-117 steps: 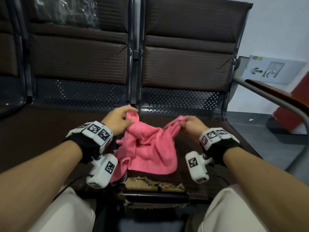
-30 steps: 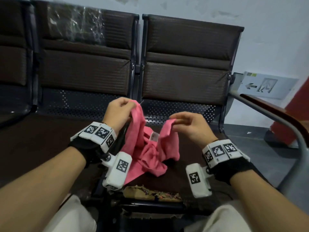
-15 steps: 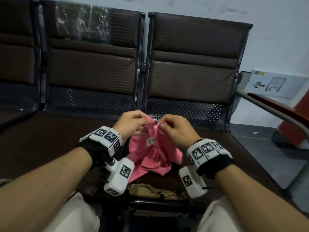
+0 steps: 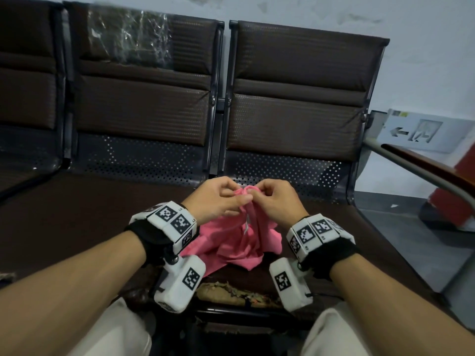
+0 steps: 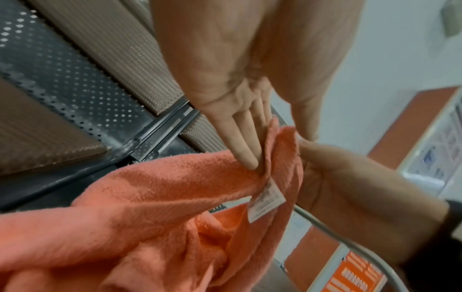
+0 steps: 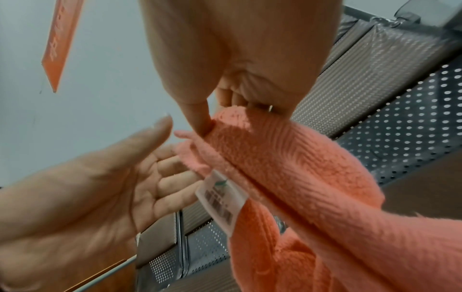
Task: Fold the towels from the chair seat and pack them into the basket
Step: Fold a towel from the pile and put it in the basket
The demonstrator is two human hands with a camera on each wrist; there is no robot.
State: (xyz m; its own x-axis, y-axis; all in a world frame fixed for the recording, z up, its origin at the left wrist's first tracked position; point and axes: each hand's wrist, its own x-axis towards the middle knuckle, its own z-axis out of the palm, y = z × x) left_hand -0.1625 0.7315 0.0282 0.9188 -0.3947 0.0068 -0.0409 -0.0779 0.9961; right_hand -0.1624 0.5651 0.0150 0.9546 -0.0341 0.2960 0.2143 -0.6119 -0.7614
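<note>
Compared with a second ago, brings the left grip (image 4: 216,199) and right grip (image 4: 276,199) together, knuckle to knuckle, where they stood apart with cloth stretched between them. Draws the two raised corners of the pink towel (image 4: 231,242) into one bunch at the fingertips.

Pinches that bunch from both sides. On the left wrist view, traps the towel (image 5: 150,207) between the left grip's (image 5: 237,69) nearly straight fingers (image 5: 246,156) and its thumb, with the right grip (image 5: 350,187) just beyond. On the right wrist view, presses the right grip's (image 6: 237,59) thumb into the towel's (image 6: 312,177) top fold against curled fingers, with the left grip (image 6: 75,187) facing it, palm showing. So: both grips closed on the towel.

Lets a white label (image 4: 246,226) dangle just under the pinch, seen closer from both wrists (image 5: 266,199) (image 6: 222,201).

Leaves the rest of the towel hanging in loose folds, its lower part crumpled on the dark chair seat (image 4: 334,227) between the forearms, behind the seat's torn front edge (image 4: 231,294).

Beyond the grips, shows a padded backrest (image 4: 295,98), a neighbouring one with plastic wrap (image 4: 128,39), an armrest (image 4: 437,170) to the right, and an arrow sign (image 4: 421,131) on the wall.
</note>
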